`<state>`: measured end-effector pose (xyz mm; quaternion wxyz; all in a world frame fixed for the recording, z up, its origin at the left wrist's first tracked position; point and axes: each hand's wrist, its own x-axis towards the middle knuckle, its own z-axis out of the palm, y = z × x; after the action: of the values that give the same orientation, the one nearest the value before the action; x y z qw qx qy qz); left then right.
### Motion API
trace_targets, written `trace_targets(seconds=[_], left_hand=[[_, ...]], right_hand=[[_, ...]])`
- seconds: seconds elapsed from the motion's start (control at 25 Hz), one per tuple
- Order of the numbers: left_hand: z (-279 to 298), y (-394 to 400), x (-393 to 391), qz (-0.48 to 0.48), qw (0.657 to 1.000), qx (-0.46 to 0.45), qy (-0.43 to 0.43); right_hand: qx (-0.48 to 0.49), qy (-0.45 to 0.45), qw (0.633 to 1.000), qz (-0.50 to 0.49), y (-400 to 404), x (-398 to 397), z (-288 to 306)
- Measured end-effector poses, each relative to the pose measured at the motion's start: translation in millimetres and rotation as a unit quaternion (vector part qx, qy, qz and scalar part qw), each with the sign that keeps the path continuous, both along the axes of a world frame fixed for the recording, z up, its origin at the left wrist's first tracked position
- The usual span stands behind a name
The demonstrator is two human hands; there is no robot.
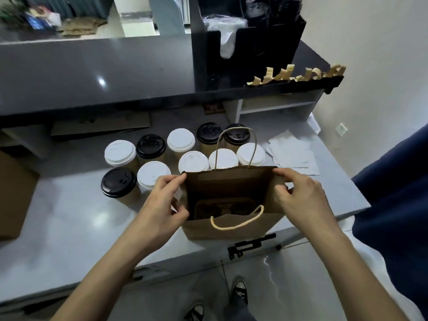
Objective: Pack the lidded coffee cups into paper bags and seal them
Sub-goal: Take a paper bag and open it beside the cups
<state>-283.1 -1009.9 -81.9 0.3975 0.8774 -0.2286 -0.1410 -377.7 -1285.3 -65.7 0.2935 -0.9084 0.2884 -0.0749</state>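
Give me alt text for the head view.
Both hands hold a brown paper bag open on the grey counter: left hand and right hand at its sides. A cup carrier sits inside, no cups. Ten lidded cups stand behind.

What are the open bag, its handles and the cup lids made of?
Open brown bag: matte kraft paper, by its creased folds. Pale looped handles: likely twisted paper cord, by their ropy look. White cup lids and black cup lids: likely moulded plastic, the black ones glossier.
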Motion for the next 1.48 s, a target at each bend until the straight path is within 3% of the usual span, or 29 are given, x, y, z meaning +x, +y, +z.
trace_targets(seconds=[0.4,0.56,0.84,1.24,1.48], left_hand=[[-5,-13,-12,0.133,0.991,0.026,-0.009],[-5,-14,-14,0.145,0.986,0.053,-0.060],[9,-16,-7,0.101,0.973,0.077,-0.194],[-8,-11,12,0.005,0.976,0.145,-0.163],[-8,-10,13,0.000,0.986,0.117,-0.119]], right_hand=[[0.026,-0.029,0.990,0.138,-31,40,-7],[0.024,-0.030,0.986,0.163,-34,48,-9],[0.023,-0.023,0.987,0.159,-29,51,-7],[0.019,-0.025,0.985,0.168,-30,45,-7],[0.067,-0.147,0.979,0.126,-46,64,-2]])
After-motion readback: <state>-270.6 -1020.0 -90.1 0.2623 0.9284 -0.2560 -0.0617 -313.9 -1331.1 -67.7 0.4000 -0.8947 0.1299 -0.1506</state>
